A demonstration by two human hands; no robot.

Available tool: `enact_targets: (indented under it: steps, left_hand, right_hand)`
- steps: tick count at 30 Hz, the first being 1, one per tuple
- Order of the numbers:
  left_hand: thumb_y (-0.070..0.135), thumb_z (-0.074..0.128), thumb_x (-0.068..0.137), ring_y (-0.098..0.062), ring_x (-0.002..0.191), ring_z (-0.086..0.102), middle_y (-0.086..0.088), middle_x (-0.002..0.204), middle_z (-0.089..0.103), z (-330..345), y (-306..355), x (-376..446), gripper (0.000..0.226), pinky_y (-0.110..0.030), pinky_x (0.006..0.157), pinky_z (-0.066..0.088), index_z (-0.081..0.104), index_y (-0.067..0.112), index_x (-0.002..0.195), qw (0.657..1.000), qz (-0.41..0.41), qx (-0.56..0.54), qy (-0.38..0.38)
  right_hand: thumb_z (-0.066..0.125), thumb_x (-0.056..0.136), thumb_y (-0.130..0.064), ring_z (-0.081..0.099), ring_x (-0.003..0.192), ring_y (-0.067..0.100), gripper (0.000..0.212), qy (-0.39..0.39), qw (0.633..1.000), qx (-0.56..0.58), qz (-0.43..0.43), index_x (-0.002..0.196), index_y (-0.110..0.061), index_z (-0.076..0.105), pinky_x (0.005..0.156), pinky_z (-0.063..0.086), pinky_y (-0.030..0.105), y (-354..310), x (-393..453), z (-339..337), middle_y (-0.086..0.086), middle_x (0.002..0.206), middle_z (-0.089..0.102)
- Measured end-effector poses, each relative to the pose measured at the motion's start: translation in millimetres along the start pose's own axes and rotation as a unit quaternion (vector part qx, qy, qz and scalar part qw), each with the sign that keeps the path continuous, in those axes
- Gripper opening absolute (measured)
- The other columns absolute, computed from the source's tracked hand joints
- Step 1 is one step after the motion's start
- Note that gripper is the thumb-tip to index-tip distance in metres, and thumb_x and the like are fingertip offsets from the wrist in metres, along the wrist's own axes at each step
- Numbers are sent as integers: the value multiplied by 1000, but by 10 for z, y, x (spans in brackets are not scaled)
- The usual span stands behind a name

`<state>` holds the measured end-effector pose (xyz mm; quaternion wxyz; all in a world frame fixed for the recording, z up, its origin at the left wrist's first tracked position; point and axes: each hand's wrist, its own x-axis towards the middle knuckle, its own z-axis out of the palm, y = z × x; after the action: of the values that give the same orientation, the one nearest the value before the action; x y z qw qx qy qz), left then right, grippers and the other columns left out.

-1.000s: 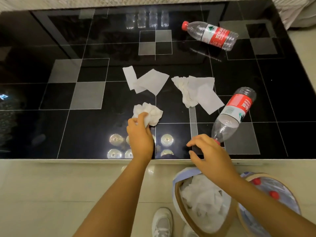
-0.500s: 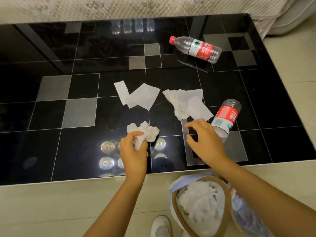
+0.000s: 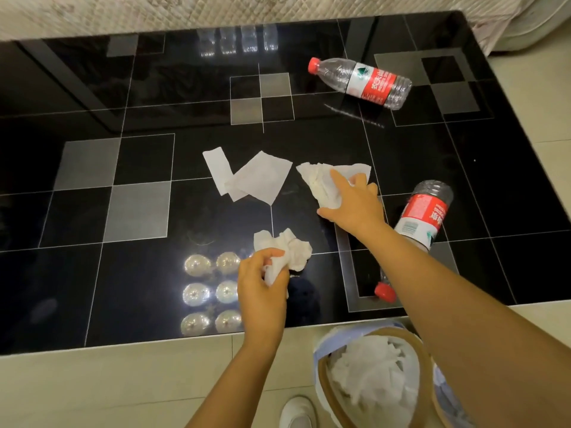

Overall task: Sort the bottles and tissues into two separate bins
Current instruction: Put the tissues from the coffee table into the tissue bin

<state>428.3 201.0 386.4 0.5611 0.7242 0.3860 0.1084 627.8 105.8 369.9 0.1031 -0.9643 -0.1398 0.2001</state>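
Head view | left hand (image 3: 262,291), lower centre, fingers closed around crumpled tissue (image 3: 292,251) | right hand (image 3: 355,205), centre right, fingers spread flat on a second tissue (image 3: 318,183), grasp not yet closed | tissue bin (image 3: 321,369) below, at the table's (image 3: 92,288) near edge, nearer the right arm | near bottle (image 3: 423,217) points its cap down-frame

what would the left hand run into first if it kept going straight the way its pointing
The left hand, closed on a crumpled tissue, points up the table. Straight ahead the first thing looks like the flat tissue; bare black table lies between, though depth is hard to judge.
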Motion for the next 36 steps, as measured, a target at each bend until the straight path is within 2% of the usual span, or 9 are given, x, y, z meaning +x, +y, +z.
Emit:
enact_targets:
  steps: [4, 9, 13, 21, 24, 27, 29, 32, 36]
  left_hand:
    - [16, 65, 88, -5, 92, 55, 8, 103, 53, 33, -11, -19, 28, -8, 70, 46, 57, 42, 92, 1000, -1, -5, -3]
    - [14, 65, 88, -2, 91, 55, 7, 103, 55, 54, -69, -96, 31, -13, 71, 48, 58, 43, 92, 1000, 4, -1, -3]
    - [12, 66, 87, 5, 88, 53, 9, 102, 55, 60, -68, -247, 31, -14, 69, 49, 59, 42, 92, 1000, -7, -5, -7]
    - [12, 68, 84, -4, 90, 54, 6, 100, 57, 66, -69, -788, 20, -23, 77, 49, 65, 27, 98, 999, -5, 14, -39]
    - [13, 70, 83, -3, 91, 55, 8, 99, 59, 158, -180, -1093, 22, -24, 78, 50, 65, 28, 98, 998, -6, 36, -59]
    - [12, 73, 79, -5, 89, 55, 5, 96, 58, 347, -368, -1354, 28, -24, 77, 50, 63, 33, 94, 995, -33, 42, -84]
    - [10, 73, 80, 0, 86, 54, 9, 94, 56, 513, -495, -1480, 24, -19, 77, 48, 66, 24, 97, 993, -50, 47, -97]
    - [7, 71, 82, 2, 84, 55, 10, 92, 56, 765, -673, -1616, 20, -4, 73, 42, 66, 20, 95, 985, -68, 67, -140]
    - [13, 71, 83, -18, 96, 57, -2, 108, 56, 969, -953, -1685, 31, -18, 80, 45, 61, 19, 111, 965, -134, 106, -201]
  right_hand:
    - [56, 88, -20, 48, 107, 35, 43, 37, 998, 32, -38, 130, -20, 47, 74, 44, 36, -69, -38, 90, 14, 131, 36]
    - [59, 82, -10, 57, 80, 26, 12, 76, 985, 151, -32, 92, -10, 64, 60, 43, 31, -85, -226, 135, 7, 92, 56]
    - [62, 81, -13, 60, 82, 24, 14, 84, 970, 225, -26, 94, -11, 66, 59, 45, 25, -93, -598, 185, 9, 94, 63]
    - [65, 85, -15, 57, 99, 20, 29, 54, 948, 313, -3, 113, -9, 64, 83, 46, 26, 165, -1725, 127, 7, 110, 61]
    - [64, 85, -12, 51, 97, 11, 27, 37, 951, 306, 31, 112, -7, 63, 82, 39, 13, 532, -2193, 248, 2, 106, 57]
    - [64, 81, -12, 61, 93, 30, 36, 57, 933, 341, 105, 109, 11, 60, 86, 49, 31, 969, -2542, 511, 21, 102, 64]
    - [65, 81, -12, 64, 85, 25, 32, 80, 938, 310, 129, 107, 8, 63, 75, 50, 29, 1227, -2672, 672, 18, 93, 68]
    - [65, 84, -10, 61, 77, 25, 13, 37, 936, 295, 187, 95, -4, 67, 59, 39, 15, 1533, -2777, 843, 13, 88, 68]
    - [65, 85, -18, 53, 77, 22, 19, -72, 919, 297, 249, 100, -5, 65, 59, 39, 24, 1761, -2807, 1097, 12, 92, 66]
